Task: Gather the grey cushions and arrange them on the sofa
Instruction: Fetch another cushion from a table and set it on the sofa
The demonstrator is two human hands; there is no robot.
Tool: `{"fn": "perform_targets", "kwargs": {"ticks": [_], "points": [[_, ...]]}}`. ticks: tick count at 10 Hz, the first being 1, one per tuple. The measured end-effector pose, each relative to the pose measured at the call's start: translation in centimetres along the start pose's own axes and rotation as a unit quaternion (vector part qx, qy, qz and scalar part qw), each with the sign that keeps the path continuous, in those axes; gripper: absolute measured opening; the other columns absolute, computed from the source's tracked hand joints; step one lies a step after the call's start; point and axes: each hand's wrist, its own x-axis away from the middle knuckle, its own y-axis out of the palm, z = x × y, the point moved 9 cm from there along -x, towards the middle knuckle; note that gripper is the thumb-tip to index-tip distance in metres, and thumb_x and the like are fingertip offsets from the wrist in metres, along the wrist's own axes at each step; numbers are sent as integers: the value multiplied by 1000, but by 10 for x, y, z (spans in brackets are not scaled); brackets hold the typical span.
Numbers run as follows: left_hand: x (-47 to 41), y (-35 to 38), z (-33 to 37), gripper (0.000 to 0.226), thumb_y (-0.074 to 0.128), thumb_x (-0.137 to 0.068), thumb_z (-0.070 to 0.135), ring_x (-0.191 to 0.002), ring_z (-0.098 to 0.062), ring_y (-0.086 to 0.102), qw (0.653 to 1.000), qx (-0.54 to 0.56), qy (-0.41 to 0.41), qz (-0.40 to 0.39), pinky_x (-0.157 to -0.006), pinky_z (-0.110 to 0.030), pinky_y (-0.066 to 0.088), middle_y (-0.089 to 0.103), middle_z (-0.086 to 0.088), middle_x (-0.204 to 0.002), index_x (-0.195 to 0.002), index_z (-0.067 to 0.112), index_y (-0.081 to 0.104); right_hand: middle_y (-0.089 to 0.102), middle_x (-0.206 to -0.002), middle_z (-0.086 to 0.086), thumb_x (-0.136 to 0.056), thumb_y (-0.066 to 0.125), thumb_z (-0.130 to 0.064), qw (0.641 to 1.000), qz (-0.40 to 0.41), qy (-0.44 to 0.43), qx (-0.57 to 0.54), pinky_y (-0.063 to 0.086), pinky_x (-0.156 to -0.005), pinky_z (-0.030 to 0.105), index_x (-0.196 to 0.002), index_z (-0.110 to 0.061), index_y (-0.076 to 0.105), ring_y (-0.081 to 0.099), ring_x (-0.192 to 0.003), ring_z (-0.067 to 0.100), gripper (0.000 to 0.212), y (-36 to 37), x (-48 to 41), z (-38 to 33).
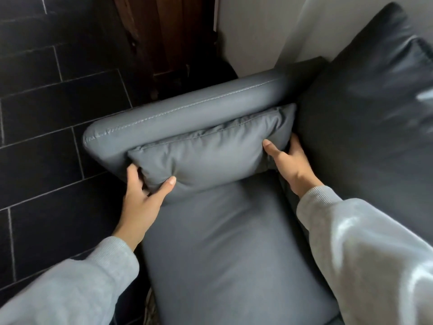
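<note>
A small grey cushion stands on its long edge against the inner face of the sofa's padded armrest, its lower edge pressed into the seat cushion below. Its top seam runs parallel to the stitched line along the armrest. The fabric puckers at both lower corners where it is pinched.

The left hand grips the cushion's left end: the thumb lies across the front face and the fingers curl behind, between the cushion and the armrest. The right hand clasps the right end in the same way, thumb on the front and fingers wrapped round the edge toward the back. Both hands are closed on the cushion. Both arms wear light grey sweatshirt sleeves with ribbed cuffs.

To the right of the small cushion, touching its right corner, a large dark back cushion leans against the pale wall; its upper part is blurred. The sofa is upholstered in smooth grey material.

Left of the armrest lies a floor of dark rectangular tiles with pale grout lines. Beyond the armrest, a dark brown wooden door stands beside the wall.
</note>
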Motion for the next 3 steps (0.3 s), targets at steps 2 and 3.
{"fn": "perform_targets", "kwargs": {"ticks": [2, 3], "points": [[17, -10, 6, 54, 83, -84, 47, -108, -13, 70, 985, -151, -69, 42, -90, -33, 51, 72, 12, -114, -122, 44, 45, 63, -140, 18, -97, 61, -60, 981, 100, 19, 167, 41, -106, 37, -155, -11, 42, 53, -133, 42, 78, -8, 33, -14], [23, -13, 26, 54, 69, -87, 62, -117, -34, 61, 932, -339, -120, 32, -85, -39, 44, 70, -5, -117, -117, 24, 48, 64, -135, 24, -100, 61, -53, 968, 101, 56, 221, 43, -103, 40, -147, -1, 48, 55, -130, 45, 71, -22, 56, -24]]}}
